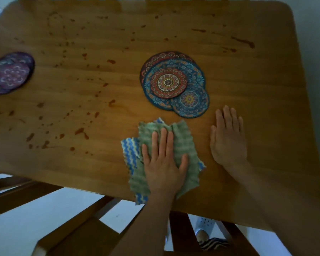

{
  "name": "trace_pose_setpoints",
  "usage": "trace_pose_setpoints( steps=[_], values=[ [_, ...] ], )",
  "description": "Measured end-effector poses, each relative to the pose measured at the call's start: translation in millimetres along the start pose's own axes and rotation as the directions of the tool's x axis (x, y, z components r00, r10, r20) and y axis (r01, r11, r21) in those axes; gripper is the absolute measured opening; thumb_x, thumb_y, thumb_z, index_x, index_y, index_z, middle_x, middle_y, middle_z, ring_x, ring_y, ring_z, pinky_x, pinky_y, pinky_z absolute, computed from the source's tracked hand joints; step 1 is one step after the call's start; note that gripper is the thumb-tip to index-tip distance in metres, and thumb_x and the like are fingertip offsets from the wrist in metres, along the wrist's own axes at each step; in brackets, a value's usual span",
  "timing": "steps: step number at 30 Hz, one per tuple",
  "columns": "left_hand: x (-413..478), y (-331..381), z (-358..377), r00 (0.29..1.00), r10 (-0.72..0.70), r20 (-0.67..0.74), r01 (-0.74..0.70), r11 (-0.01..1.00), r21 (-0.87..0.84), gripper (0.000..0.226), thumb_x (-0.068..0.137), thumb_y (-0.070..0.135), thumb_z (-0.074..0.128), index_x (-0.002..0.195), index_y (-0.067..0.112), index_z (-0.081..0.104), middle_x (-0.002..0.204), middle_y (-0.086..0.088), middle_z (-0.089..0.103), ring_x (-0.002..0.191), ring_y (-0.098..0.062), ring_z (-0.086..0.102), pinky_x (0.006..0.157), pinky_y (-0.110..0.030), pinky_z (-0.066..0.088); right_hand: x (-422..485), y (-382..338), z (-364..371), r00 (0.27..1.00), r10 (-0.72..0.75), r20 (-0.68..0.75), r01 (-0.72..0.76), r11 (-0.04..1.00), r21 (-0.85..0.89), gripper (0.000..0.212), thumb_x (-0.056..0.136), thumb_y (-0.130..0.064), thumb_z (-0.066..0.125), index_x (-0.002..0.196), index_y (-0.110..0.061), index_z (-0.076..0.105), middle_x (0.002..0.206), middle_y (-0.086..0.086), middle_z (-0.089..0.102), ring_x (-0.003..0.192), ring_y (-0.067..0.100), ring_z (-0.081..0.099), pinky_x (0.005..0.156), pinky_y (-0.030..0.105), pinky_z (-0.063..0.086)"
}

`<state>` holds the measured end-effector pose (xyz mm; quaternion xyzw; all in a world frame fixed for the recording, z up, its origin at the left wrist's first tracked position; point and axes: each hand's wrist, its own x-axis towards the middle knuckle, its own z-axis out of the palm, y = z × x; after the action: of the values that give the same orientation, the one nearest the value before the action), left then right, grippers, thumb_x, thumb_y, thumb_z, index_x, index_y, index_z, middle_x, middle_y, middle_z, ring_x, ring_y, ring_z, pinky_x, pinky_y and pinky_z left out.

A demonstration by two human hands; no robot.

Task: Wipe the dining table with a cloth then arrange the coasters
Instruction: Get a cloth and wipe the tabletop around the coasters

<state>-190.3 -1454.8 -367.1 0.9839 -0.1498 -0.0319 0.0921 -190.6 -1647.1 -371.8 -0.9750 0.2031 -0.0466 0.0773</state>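
Glossy, smooth wooden table (pixel 174 24), red-spattered; a crinkled woven cloth (pixel 183 143); matt printed coasters (pixel 168 83).

Single head-worn wide-angle view, steeply down and close over the dining table (pixel 248 85).

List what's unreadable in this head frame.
- Purple coasters: head view, blurred and clipped by the left edge; count unclear.
- Central coaster pile: head view, upper coasters cover the lower ones; total unclear.
- Table under the cloth and left hand: head view, any stains there are hidden.
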Motion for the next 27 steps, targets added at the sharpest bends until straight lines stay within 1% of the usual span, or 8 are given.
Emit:
trace_pose_setpoints(
  steps=[2, 7, 13, 16, 20, 22, 24, 27],
  values=[
    [-8, -28, -3, 1.0, -0.01, -0.008, 0.01, 1.0, 0.017, 0.074, 0.092, 0.062, 0.034, 0.155, 0.024, 0.025, 0.163, 0.006, 0.018, 0.151, -0.017, 0.008, 0.121, -0.051, 0.009, 0, -2, -1, 1.0, 0.008, -0.002, -0.008, 1.0, 0.002, 0.059, 0.101, -0.034, 0.016, 0.149, -0.003, 0.03, 0.158, 0.019, 0.023, 0.148, 0.032, 0.015, 0.121, 0.047, 0.012],
    [15, -74, -13, 0.984, -0.174, -0.045, 0.175, 0.984, 0.026, 0.072, 0.095, 0.06, 0.031, 0.156, 0.024, 0.02, 0.164, 0.006, 0.014, 0.151, -0.017, 0.004, 0.121, -0.05, 0.004, 0, -5, 0, 1.0, 0.017, 0.004, -0.017, 1.0, 0.013, 0.063, 0.1, -0.037, 0.01, 0.15, -0.002, 0.026, 0.159, 0.019, 0.019, 0.149, 0.032, 0.012, 0.121, 0.043, 0.007],
    [89, -75, -18, 0.98, -0.198, 0.028, 0.197, 0.98, 0.041, 0.07, 0.098, 0.058, 0.014, 0.156, 0.023, -0.003, 0.164, 0.006, -0.01, 0.15, -0.017, -0.015, 0.121, -0.049, -0.005, 0, -4, 0, 1.0, 0.003, -0.009, -0.003, 0.999, 0.041, 0.063, 0.101, -0.036, 0.011, 0.15, -0.001, 0.025, 0.159, 0.02, 0.017, 0.149, 0.032, 0.01, 0.121, 0.041, 0.004],
    [101, -66, -16, 0.986, -0.164, 0.04, 0.162, 0.986, 0.046, 0.068, 0.099, 0.056, 0.011, 0.156, 0.022, -0.005, 0.164, 0.004, -0.011, 0.15, -0.017, -0.015, 0.121, -0.047, -0.006, 0, -3, 3, 1.0, -0.005, -0.022, 0.006, 0.999, 0.041, 0.062, 0.101, -0.035, 0.011, 0.15, 0.0, 0.027, 0.159, 0.021, 0.019, 0.149, 0.033, 0.011, 0.121, 0.041, 0.004],
    [82, -67, -15, 0.997, -0.08, 0.01, 0.08, 0.997, 0.025, 0.068, 0.1, 0.056, 0.013, 0.157, 0.021, 0.0, 0.165, 0.003, -0.004, 0.151, -0.017, -0.01, 0.122, -0.046, -0.002, 0, 0, 3, 1.0, -0.003, -0.03, 0.005, 0.998, 0.07, 0.061, 0.101, -0.035, 0.014, 0.148, 0.0, 0.031, 0.157, 0.021, 0.024, 0.148, 0.034, 0.017, 0.121, 0.045, 0.011],
    [62, -70, -15, 0.999, -0.033, -0.02, 0.033, 0.999, 0.009, 0.071, 0.098, 0.058, 0.017, 0.157, 0.02, 0.009, 0.165, 0.003, 0.004, 0.152, -0.018, -0.003, 0.122, -0.047, 0.002, -4, -8, -1, 0.997, -0.001, -0.074, 0.01, 0.993, 0.118, 0.054, 0.102, -0.031, 0.022, 0.145, -0.002, 0.038, 0.154, 0.019, 0.032, 0.145, 0.033, 0.025, 0.12, 0.048, 0.016],
    [42, -75, -14, 0.999, 0.007, -0.035, -0.007, 1.0, 0.004, 0.071, 0.096, 0.059, 0.022, 0.157, 0.021, 0.018, 0.164, 0.004, 0.013, 0.152, -0.018, 0.004, 0.122, -0.049, 0.006, -5, -31, -5, 0.991, -0.051, -0.125, 0.073, 0.98, 0.183, 0.045, 0.101, -0.023, 0.032, 0.141, -0.006, 0.043, 0.152, 0.016, 0.037, 0.143, 0.031, 0.029, 0.119, 0.05, 0.018],
    [23, -87, -14, 0.999, 0.018, -0.043, -0.017, 0.999, 0.029, 0.07, 0.095, 0.06, 0.027, 0.155, 0.023, 0.024, 0.162, 0.005, 0.019, 0.151, -0.018, 0.009, 0.121, -0.052, 0.01, 5, -86, -3, 0.973, -0.198, -0.119, 0.223, 0.939, 0.261, 0.038, 0.102, -0.015, 0.039, 0.139, -0.009, 0.045, 0.155, 0.013, 0.033, 0.146, 0.028, 0.023, 0.12, 0.047, 0.016]
  ],
)
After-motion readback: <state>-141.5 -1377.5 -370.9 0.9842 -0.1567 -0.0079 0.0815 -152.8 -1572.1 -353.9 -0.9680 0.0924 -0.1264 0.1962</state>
